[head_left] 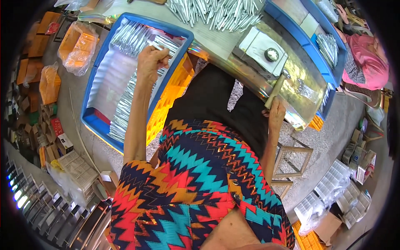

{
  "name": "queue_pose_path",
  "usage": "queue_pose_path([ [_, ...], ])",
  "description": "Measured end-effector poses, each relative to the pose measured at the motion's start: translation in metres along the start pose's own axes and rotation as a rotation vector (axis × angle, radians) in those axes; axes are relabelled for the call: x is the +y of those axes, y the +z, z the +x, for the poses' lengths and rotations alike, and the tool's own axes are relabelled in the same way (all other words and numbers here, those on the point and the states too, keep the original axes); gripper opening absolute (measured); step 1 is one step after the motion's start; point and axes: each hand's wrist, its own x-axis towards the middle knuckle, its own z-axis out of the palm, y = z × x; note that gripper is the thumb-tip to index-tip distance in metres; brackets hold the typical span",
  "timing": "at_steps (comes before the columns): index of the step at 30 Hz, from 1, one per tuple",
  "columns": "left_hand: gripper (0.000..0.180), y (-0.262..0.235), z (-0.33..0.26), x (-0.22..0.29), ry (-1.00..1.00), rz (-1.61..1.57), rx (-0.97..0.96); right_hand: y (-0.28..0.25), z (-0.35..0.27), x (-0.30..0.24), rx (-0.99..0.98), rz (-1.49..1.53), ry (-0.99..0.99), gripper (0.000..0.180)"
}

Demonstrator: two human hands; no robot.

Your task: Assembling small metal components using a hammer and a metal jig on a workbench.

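Observation:
My left hand (151,62) is above the far right part of a blue crate (92,79), its fingers closed on a slim silver rod (155,44). In the crate, similar silver rods (130,37) lie bundled at the far end and in a row down the right side. My right hand (276,113) is closed round the handle of a hammer (273,91) at the table's near edge. The hammer's metal head rests over the table, pointing away from me. Beyond it, a small round dark dish (271,54) with pale contents stands on a white pad (257,45).
A big heap of silver rods (216,14) lies on the table's far side. Another blue crate (298,31) with rods stands at the right. Near it is a co-worker in pink (366,58). Yellow crates (168,110) support the left blue crate. A metal-framed stool (293,160) stands at lower right.

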Motion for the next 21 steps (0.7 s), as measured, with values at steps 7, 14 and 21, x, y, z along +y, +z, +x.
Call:
queue_pose_path([
  [7,0.018,-0.021,0.028,-0.020,-0.195,0.025,-0.003,0.003,-0.001,-0.001,-0.018,0.003,0.025,0.038],
  [14,0.019,-0.005,0.033,-0.030,-0.165,0.097,0.003,0.000,-0.002,0.005,-0.029,0.033,0.026,0.037],
  [21,0.016,-0.005,0.025,-0.021,-0.170,0.226,-0.036,-0.001,-0.003,0.001,-0.044,0.045,0.044,0.038],
])
